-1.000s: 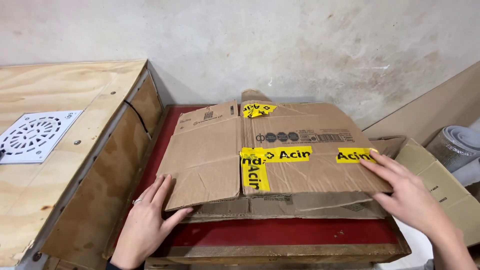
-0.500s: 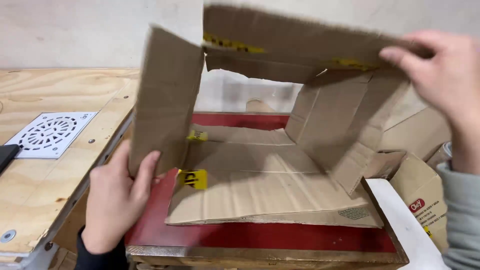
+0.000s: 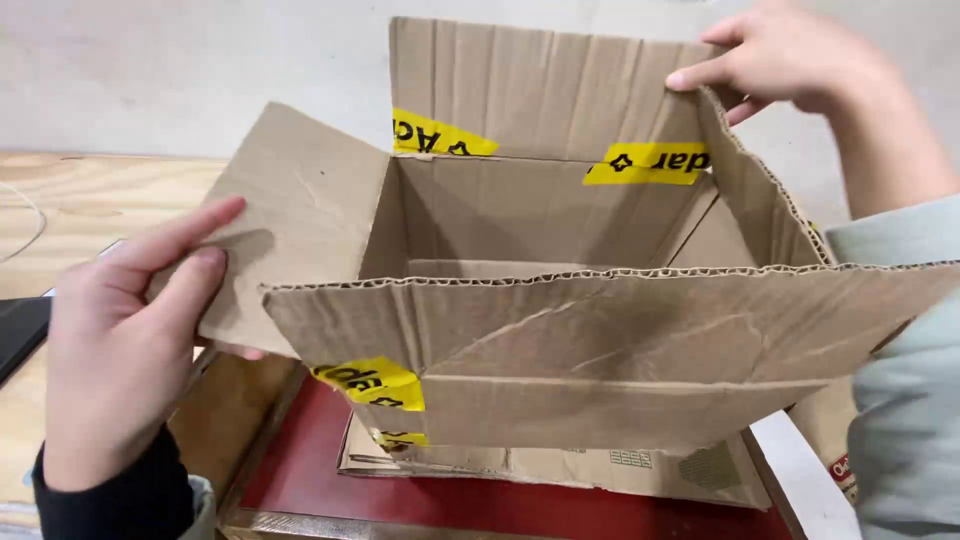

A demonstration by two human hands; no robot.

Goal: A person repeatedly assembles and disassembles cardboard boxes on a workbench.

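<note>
A brown cardboard box [image 3: 560, 330] with strips of yellow tape is held up in front of me, opened into a box shape with its flaps spread. My left hand [image 3: 125, 345] grips the left flap, thumb under it and fingers on top. My right hand [image 3: 790, 55] pinches the top corner where the far flap meets the right flap. The inside of the box looks empty.
Another flattened cardboard piece [image 3: 600, 470] lies below on a red tray-like surface [image 3: 300, 470] with a wooden rim. A plywood tabletop [image 3: 70, 210] runs along the left. A white edge [image 3: 800, 480] and more cardboard sit at the lower right. A pale wall is behind.
The flat carton was lifted off the red surface and pulled open into a box. Both hands rose with it and the view moved closer.
</note>
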